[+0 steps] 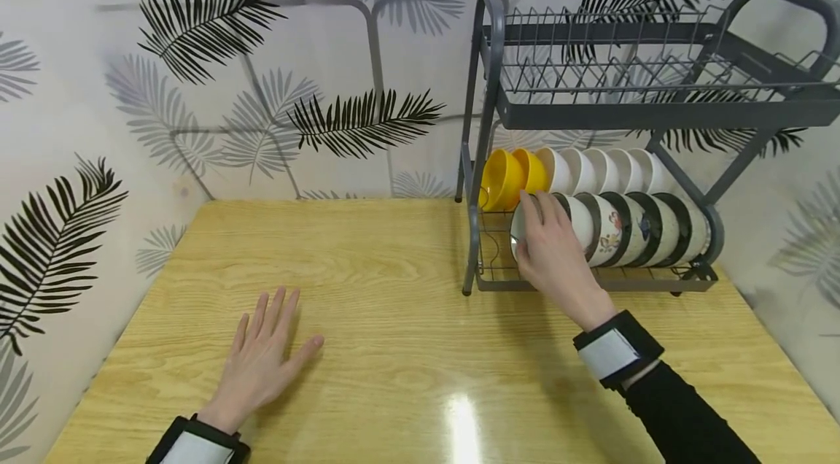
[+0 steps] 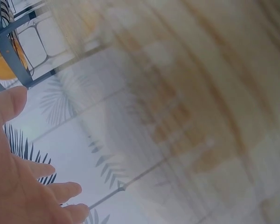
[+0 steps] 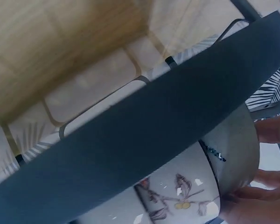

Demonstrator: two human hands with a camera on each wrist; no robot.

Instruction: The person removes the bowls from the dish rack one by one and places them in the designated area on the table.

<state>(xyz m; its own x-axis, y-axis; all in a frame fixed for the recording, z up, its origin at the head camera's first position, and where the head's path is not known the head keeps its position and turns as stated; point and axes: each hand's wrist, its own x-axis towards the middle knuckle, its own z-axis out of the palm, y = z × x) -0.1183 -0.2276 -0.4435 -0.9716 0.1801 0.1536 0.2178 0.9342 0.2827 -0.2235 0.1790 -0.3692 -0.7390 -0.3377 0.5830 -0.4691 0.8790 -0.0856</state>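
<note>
My right hand [image 1: 558, 252] reaches into the lower tier of a grey dish rack [image 1: 663, 115]. Its fingers and thumb grip the leftmost bowl [image 3: 240, 144] of the front row, and in the head view the hand covers most of that bowl. Several patterned bowls [image 1: 610, 230] with dark insides stand on edge to its right. In the right wrist view, a flower-patterned bowl [image 3: 186, 186] sits beside the held one. My left hand [image 1: 262, 358] is over the left part of the wooden table, palm down, with fingers spread and holding nothing.
Behind the front row stand two yellow bowls [image 1: 504, 179] and several white bowls [image 1: 607, 166]. The rack's upper tier, a wire basket, overhangs the bowls. A rack post [image 1: 482, 157] rises left of my right hand. The wooden table [image 1: 367, 267] meets a leaf-patterned wall.
</note>
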